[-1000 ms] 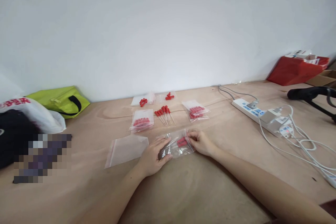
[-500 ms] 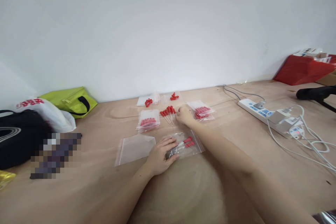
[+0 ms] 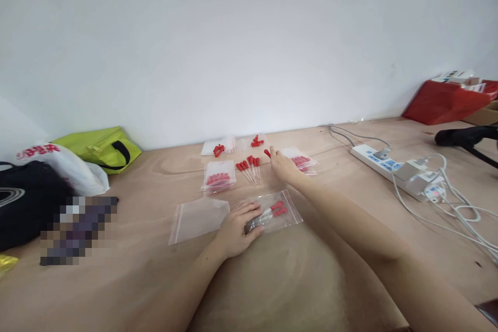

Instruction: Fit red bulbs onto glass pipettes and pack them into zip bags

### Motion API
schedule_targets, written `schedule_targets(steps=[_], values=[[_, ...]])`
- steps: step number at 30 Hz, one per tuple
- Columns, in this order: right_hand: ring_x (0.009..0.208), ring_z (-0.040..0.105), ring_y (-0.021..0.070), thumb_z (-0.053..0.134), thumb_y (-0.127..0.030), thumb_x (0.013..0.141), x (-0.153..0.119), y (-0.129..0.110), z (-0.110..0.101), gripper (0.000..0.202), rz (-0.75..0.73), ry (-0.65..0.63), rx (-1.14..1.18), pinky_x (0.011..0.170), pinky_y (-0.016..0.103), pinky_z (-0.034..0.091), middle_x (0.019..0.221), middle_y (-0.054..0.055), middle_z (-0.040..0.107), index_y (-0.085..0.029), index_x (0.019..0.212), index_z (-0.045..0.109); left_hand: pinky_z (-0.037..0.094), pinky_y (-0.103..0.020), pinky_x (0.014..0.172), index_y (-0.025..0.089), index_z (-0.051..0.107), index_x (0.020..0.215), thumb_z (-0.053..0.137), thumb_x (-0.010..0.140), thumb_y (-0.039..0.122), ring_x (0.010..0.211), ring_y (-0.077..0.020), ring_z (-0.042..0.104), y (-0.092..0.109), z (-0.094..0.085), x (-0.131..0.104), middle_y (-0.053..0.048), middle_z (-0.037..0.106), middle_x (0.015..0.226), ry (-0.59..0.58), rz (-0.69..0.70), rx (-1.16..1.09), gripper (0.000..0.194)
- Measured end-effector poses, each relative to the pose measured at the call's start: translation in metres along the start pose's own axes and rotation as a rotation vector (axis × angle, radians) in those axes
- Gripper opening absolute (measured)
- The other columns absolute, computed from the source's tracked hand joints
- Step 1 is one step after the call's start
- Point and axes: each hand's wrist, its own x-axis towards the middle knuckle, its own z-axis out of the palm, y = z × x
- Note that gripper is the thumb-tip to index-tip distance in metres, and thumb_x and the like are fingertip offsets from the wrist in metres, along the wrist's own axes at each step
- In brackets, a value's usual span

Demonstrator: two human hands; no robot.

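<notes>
My right hand [image 3: 282, 166] is closed on a red-bulbed dropper [image 3: 267, 153], its bulb poking out left of the fingers; the rest is hidden by the hand. Just left of it, several similar droppers with thin clear stems [image 3: 249, 167] lie fanned out on the table. Closer to me, my left hand [image 3: 240, 225] rests with fingers stretched over the left part of a clear zip bag [image 3: 290, 213]. Inside that bag lie a few red-bulbed droppers [image 3: 278, 208]. A dark patch shows between thumb and forefinger. Left of this hand lies a flat translucent zip bag [image 3: 198, 221].
Filled bags of red-bulbed droppers lie at left [image 3: 218, 179] and right [image 3: 301, 160], with loose red bulbs [image 3: 218, 150] on bags behind. A power strip [image 3: 383, 165] with cables is at right. A green bag [image 3: 99, 148] and black bag [image 3: 31, 202] stand left.
My right hand has moved slightly up and right, away from the fanned droppers, with one dropper now in its fingers. My left hand stays on the clear bag.
</notes>
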Motion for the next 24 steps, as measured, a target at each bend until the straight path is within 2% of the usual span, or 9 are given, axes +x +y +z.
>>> schedule_targets(steps=[4, 6, 8, 13, 21, 24], values=[[0.065, 0.056, 0.0156, 0.038, -0.013, 0.076, -0.047, 0.023, 0.009, 0.065, 0.031, 0.251, 0.667, 0.064, 0.029, 0.045, 0.078, 0.005, 0.056, -0.007, 0.134, 0.008, 0.032, -0.046, 0.101, 0.02, 0.056, 0.113, 0.056, 0.078, 0.034, 0.118, -0.0236, 0.044, 0.0, 0.0, 0.0, -0.007, 0.054, 0.122, -0.005, -0.005, 0.004, 0.038], [0.051, 0.051, 0.0108, 0.039, -0.021, 0.077, -0.072, 0.031, 0.017, 0.066, 0.15, 0.345, 0.979, 0.053, 0.026, 0.045, 0.075, 0.0, 0.052, -0.017, 0.134, 0.007, 0.032, -0.046, 0.101, 0.021, 0.057, 0.113, 0.056, 0.078, 0.034, 0.118, -0.0236, 0.044, 0.001, -0.001, 0.0, -0.007, 0.054, 0.122, -0.008, -0.014, 0.007, 0.038], [0.047, 0.048, 0.0088, 0.043, -0.027, 0.075, -0.09, 0.037, 0.024, 0.065, 0.256, 0.399, 1.196, 0.046, 0.024, 0.043, 0.076, -0.003, 0.05, -0.025, 0.132, 0.01, 0.032, -0.047, 0.101, 0.023, 0.057, 0.113, 0.055, 0.078, 0.034, 0.118, -0.0236, 0.044, 0.002, -0.002, 0.0, -0.006, 0.054, 0.122, -0.01, -0.02, 0.013, 0.036], [0.049, 0.051, 0.0097, 0.051, -0.036, 0.072, -0.102, 0.038, 0.031, 0.059, 0.382, 0.459, 1.373, 0.047, 0.025, 0.046, 0.068, -0.007, 0.046, -0.026, 0.123, 0.022, 0.032, -0.047, 0.101, 0.022, 0.057, 0.113, 0.054, 0.079, 0.034, 0.119, -0.0241, 0.043, 0.003, -0.004, 0.002, -0.007, 0.054, 0.122, -0.025, -0.027, 0.028, 0.036], [0.05, 0.055, 0.0099, 0.056, -0.046, 0.069, -0.106, 0.018, 0.032, 0.052, 0.413, 0.337, 1.583, 0.049, 0.025, 0.049, 0.064, -0.008, 0.05, -0.024, 0.107, 0.029, 0.032, -0.047, 0.101, 0.021, 0.057, 0.112, 0.054, 0.079, 0.034, 0.119, -0.0242, 0.043, 0.003, -0.003, 0.002, -0.007, 0.054, 0.122, -0.024, -0.023, 0.029, 0.036], [0.051, 0.057, 0.0103, 0.058, -0.047, 0.066, -0.108, 0.015, 0.03, 0.051, 0.442, 0.337, 1.654, 0.051, 0.027, 0.05, 0.063, -0.009, 0.051, -0.025, 0.103, 0.029, 0.032, -0.047, 0.101, 0.022, 0.056, 0.113, 0.054, 0.079, 0.035, 0.118, -0.0237, 0.044, 0.003, -0.003, 0.002, -0.006, 0.054, 0.122, -0.011, -0.01, 0.033, 0.037]])
